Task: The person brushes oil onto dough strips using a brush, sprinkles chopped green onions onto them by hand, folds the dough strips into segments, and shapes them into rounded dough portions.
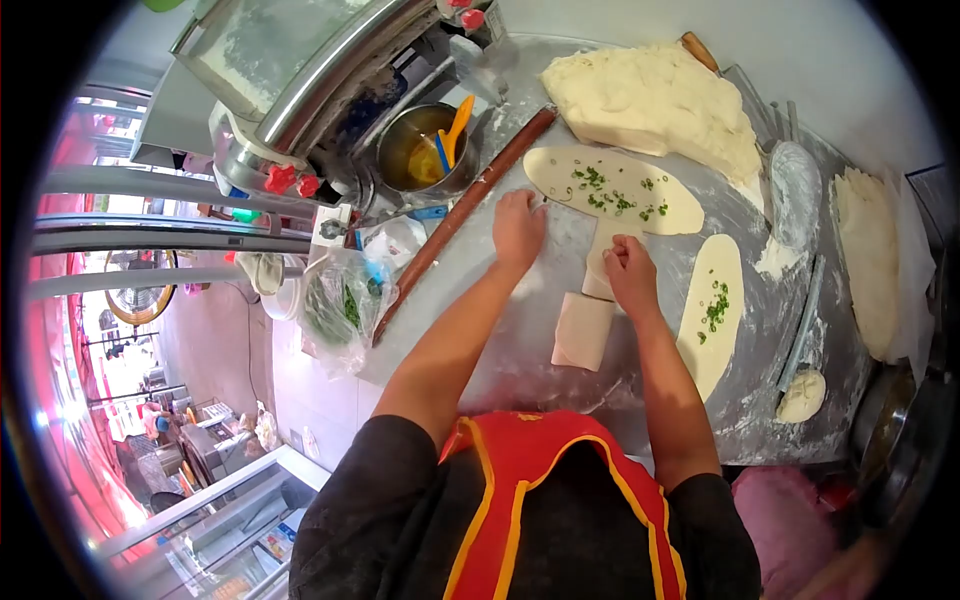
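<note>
The left hand point(519, 230) is hovering over or resting on the metal desk point(455, 350), just beside the left end of the upper dough sheet point(632, 178); its fingers are curling inward, and I cannot tell whether they are pinching anything. The right hand point(632, 278) is bending its fingers close together over the narrow dough piece point(602, 240), partly covering it; whether it is pinching or only pressing the dough is not clear. That narrow piece is lying between the upper sheet, whose lower edge it is meeting, and a squarish dough piece point(582, 332) nearer the person. The upper sheet is stretching out as a long oval and carrying chopped green scallions, while a second oval sheet point(712, 360) is lying to the right of the right hand, also bearing a small scatter of scallions. Behind the upper sheet a large dough mass point(655, 105) is sitting near the wall. A long brown rolling pin point(465, 222) is lying slantwise left of the left hand, and beyond it a metal pot point(405, 172) is holding yellowish liquid and tools with orange and blue handles. A clear plastic bag point(343, 310) is showing greens inside, and a small dough lump point(801, 397) is resting near the desk's right side.
</note>
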`<state>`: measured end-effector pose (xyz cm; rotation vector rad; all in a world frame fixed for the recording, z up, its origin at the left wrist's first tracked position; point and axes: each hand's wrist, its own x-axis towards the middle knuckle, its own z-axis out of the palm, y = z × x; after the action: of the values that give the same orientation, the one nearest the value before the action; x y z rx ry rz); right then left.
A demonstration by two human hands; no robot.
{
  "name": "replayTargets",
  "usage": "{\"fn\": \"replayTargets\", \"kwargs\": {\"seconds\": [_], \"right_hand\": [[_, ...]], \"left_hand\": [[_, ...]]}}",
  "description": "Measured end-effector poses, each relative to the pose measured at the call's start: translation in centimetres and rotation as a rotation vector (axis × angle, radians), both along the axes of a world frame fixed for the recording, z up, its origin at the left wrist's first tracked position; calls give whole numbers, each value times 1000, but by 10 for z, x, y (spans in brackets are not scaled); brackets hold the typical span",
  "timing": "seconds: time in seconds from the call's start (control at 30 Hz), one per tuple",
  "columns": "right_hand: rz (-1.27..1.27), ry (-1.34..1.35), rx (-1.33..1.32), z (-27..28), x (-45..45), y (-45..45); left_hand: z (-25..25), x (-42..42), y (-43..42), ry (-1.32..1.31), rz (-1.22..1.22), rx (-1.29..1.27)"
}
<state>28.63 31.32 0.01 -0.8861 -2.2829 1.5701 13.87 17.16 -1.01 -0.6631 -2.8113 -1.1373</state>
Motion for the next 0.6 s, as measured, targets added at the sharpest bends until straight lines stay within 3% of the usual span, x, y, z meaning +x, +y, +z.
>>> {"fn": "replayTargets", "kwargs": {"seconds": [0.3, 0.4, 0.5, 0.6], "right_hand": [[23, 10, 37, 2, 1, 2], [30, 20, 26, 5, 1, 2], [51, 3, 46, 11, 2, 1], [54, 4, -43, 13, 4, 3]], "left_hand": [[0, -17, 19, -163, 111, -199], [22, -20, 29, -192, 45, -40], [7, -34, 43, -174, 8, -9], [-5, -49, 38, 66, 56, -51]]}}
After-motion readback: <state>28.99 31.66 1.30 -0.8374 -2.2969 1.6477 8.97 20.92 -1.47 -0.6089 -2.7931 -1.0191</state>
